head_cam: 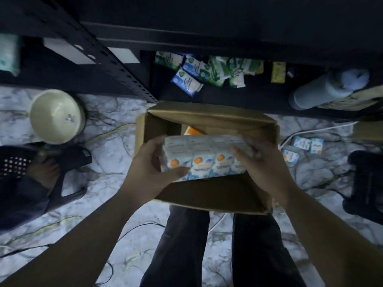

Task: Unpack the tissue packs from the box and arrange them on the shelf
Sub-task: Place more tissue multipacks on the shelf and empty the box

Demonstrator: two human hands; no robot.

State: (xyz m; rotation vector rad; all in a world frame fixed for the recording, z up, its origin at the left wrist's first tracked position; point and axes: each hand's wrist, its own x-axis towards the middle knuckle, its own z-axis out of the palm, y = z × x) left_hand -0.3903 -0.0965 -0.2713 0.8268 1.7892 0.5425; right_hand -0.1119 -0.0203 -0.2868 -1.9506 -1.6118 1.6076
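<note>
Tissue bundle [207, 157], white and blue with orange dots, sits between our hands above the open cardboard box [207, 119] on the marble floor [107, 125]. Our left hand [149, 164] grips its left end, thumb underneath; our right hand [263, 160] clasps the right end. Loose packs [186, 81] lie on the dark shelf [238, 96] just beyond the box.

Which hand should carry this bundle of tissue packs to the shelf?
Neither alone: left hand and right hand grip opposite ends of the bundle above the box.
</note>
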